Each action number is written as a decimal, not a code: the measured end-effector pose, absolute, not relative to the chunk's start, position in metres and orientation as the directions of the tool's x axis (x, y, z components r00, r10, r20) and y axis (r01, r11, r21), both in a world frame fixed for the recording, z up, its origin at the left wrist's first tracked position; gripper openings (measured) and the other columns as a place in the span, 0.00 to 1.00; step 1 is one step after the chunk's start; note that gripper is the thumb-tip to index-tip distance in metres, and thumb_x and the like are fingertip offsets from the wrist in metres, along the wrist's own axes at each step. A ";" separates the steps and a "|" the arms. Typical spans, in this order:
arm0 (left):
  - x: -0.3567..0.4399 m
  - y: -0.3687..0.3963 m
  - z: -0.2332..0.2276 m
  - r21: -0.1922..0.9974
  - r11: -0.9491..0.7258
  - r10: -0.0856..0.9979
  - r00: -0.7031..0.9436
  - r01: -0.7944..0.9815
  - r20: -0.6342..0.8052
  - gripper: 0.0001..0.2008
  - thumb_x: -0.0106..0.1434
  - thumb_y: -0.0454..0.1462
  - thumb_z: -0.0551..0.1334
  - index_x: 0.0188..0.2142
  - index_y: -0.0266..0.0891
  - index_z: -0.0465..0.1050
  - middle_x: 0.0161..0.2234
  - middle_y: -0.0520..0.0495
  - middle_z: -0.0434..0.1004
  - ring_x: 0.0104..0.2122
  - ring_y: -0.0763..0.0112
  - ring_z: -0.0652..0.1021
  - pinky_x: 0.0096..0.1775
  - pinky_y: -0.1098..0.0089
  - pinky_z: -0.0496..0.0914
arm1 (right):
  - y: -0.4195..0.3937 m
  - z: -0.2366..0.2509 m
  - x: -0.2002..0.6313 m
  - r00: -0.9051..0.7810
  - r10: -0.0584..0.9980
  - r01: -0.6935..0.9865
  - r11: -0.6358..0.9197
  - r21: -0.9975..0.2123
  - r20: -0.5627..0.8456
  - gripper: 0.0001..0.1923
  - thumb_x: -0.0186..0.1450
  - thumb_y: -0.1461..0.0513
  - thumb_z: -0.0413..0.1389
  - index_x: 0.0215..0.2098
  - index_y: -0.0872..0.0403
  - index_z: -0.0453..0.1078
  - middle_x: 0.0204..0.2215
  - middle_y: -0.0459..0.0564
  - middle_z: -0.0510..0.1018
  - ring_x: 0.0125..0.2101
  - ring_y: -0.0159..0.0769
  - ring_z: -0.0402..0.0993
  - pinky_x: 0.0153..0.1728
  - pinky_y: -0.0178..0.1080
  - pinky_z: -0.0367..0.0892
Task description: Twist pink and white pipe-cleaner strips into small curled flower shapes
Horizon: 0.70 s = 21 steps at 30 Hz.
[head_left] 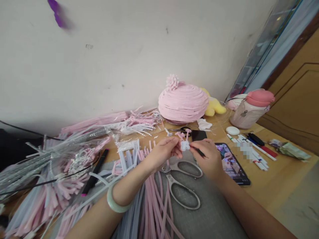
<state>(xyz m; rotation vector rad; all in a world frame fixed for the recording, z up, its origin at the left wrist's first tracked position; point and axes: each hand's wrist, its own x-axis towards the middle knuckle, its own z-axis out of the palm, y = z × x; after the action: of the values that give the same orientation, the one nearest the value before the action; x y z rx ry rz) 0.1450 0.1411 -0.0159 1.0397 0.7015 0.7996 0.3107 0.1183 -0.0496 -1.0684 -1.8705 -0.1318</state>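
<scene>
Between my hands is a small pale blue-white fuzzy loop piece, flower-like in shape, apparently bent from pipe cleaner. My right hand pinches its right side between thumb and fingertips. At its left side, the curled fingers of my left hand are closed on it too; a pale bangle circles that wrist. Just behind sit small pink fuzzy pieces; whether they join the pale one I cannot tell. Large metal-handled scissors lie under my hands, over pink pipe cleaners, with their blades partly hidden.
Bundles of pipe cleaners in plastic wrap and a black marker lie left. A pink domed bundle stands by the wall. To the right are a phone-like screen, several white pens and a pink-lidded bottle.
</scene>
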 end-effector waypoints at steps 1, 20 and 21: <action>0.145 0.141 -0.016 0.932 0.272 0.846 0.521 -0.240 -0.113 0.16 0.53 0.48 0.60 0.26 0.34 0.67 0.22 0.52 0.69 0.21 0.79 0.70 0.28 0.75 0.62 | 0.119 -0.050 0.311 -0.171 0.620 0.724 0.606 -0.329 0.765 0.04 0.60 0.64 0.53 0.31 0.54 0.70 0.26 0.49 0.78 0.27 0.33 0.72 0.35 0.39 0.61; 0.138 0.158 -0.026 0.932 0.174 0.956 0.282 -0.318 -0.082 0.16 0.54 0.46 0.58 0.31 0.33 0.68 0.24 0.48 0.73 0.21 0.76 0.72 0.27 0.73 0.65 | 0.129 -0.056 0.311 0.048 0.889 0.646 0.321 -0.693 0.456 0.10 0.60 0.61 0.51 0.34 0.53 0.73 0.33 0.51 0.79 0.35 0.39 0.74 0.37 0.40 0.66; 0.137 0.160 -0.027 0.936 0.166 0.963 0.256 -0.312 -0.085 0.16 0.55 0.46 0.57 0.31 0.33 0.67 0.24 0.48 0.73 0.20 0.76 0.72 0.27 0.73 0.65 | 0.131 -0.056 0.313 0.065 0.894 0.644 0.302 -0.703 0.444 0.10 0.60 0.61 0.51 0.34 0.53 0.73 0.33 0.51 0.79 0.35 0.39 0.74 0.37 0.40 0.66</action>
<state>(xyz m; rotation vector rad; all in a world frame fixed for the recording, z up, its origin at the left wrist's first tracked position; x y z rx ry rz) 0.1368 0.1604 -0.0271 0.9766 0.8508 1.0840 0.3128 0.1308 -0.0559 -1.4193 -1.6548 0.3427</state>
